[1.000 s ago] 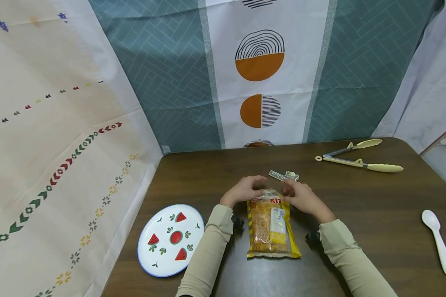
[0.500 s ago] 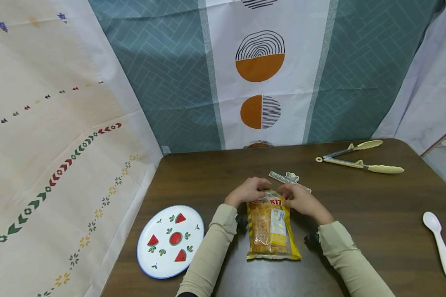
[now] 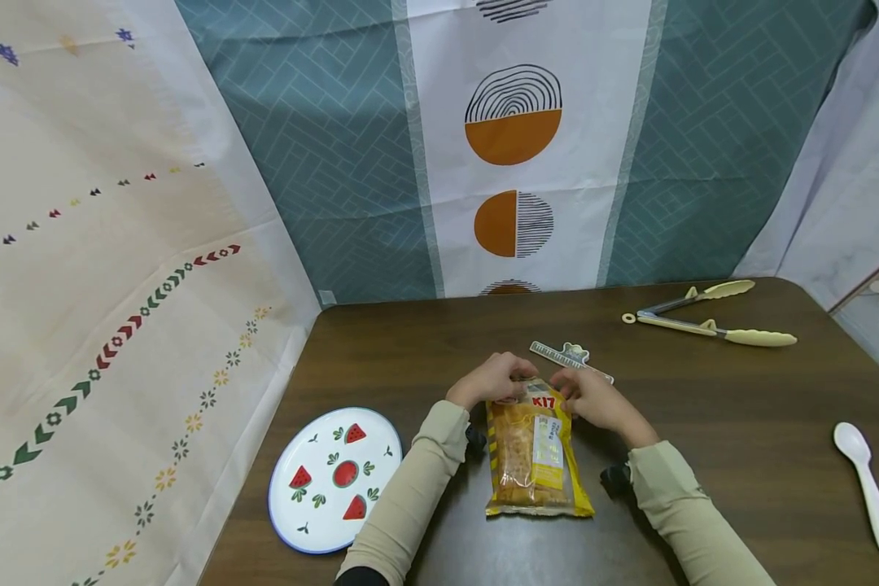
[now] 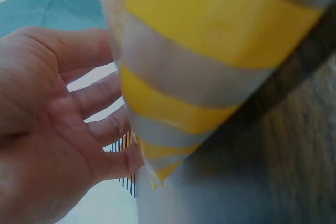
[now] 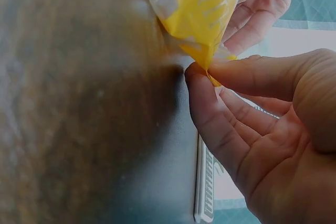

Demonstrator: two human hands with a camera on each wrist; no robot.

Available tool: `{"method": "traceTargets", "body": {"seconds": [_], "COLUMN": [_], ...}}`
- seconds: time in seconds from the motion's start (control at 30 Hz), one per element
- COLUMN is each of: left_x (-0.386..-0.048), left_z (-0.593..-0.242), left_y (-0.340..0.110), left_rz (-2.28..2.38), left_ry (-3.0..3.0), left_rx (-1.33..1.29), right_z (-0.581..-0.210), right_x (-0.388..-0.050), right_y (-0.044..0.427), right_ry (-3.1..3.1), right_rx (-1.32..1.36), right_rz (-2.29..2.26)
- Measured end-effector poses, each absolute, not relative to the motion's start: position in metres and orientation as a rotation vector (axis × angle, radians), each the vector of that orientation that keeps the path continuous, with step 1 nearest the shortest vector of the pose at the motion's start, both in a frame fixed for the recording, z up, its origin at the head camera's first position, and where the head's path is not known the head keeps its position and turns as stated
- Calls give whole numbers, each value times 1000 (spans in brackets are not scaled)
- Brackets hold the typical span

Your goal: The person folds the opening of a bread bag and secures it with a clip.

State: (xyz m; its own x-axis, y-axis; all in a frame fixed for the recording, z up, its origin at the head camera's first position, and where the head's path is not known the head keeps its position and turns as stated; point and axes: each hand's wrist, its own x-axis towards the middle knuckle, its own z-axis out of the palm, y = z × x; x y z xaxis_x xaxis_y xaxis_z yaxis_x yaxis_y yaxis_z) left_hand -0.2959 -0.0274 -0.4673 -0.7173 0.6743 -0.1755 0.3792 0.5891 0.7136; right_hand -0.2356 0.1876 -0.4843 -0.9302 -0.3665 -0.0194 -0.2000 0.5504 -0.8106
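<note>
A yellow and clear plastic bag of bread lies on the table in the head view, its printed top end away from me. My left hand holds that top end near the left corner. In the left wrist view the thumb of the left hand meets the striped side of the bag, and the other fingertips are hidden behind it. At the right corner my right hand holds the bag. The right wrist view has the right hand pinching the yellow corner between thumb and forefinger.
Just beyond the hands lies a pale clip with ruler-like marks. Cream-handled tongs lie spread at the back right, and a white spoon at the right. A watermelon-patterned plate sits left, by the left sleeve.
My left hand has shifted slightly right along the bag's top, and its fingers are drawn in closer. The right hand has dropped a little onto the corner. The bag lies almost where it was.
</note>
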Motion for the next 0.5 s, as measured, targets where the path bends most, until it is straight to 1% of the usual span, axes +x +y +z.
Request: {"method": "traceTargets", "body": {"seconds": [0.3,0.5], "left_x": [-303,-303], "left_z": [-469,-470], "left_y": [-24,-23], "left_rz": [879,874], "left_ry": [2410,2415], "left_rx": [919,907], "right_z": [-486,-486], "right_x": [-236,-233], "right_y": [189,189], "right_ry": [2558,2547], "right_rx": [-472,-467], "right_rz": [-1371,-1410]}}
